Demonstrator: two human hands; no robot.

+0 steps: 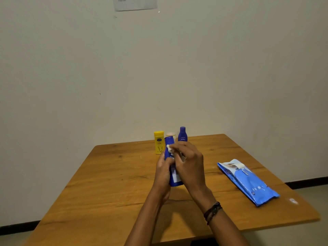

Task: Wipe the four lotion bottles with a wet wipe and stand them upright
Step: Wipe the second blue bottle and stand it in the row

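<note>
Over the middle of the wooden table [106, 174], both hands meet around a blue lotion bottle [175, 182]. Its cap end leans away toward 12 o'clock and its base points back toward the person. Whether the base touches the tabletop cannot be told. The left hand [163, 171] grips the bottle from its 9 o'clock side, with the fingers curled round the body. The right hand [190, 166] comes in from 3 o'clock. Its fingertips pinch a small white wet wipe [169, 148] and press it against the bottle's upper part, just below the cap. Dark cord bracelets [212, 212] circle the right wrist.

At 12 o'clock from the hands, near the table's far edge, three more bottles stand upright. A yellow Vaseline bottle [158, 142] is at about 11 o'clock, just beside the held bottle's cap in this view. A dark blue Nivea bottle [182, 134] stands at about 1 o'clock. Between them, further back, is a pale bottle [170, 134], mostly hidden, with only its top showing.

At 3 o'clock, well apart from the hands, a blue wet wipe pack [248, 181] lies flat. Its flap is peeled open at the far end and a white sheet shows there.

On the wall at 12 o'clock, a sheet of paper [134, 3] is cut off by the top of the view, and its print is too small to read
</note>
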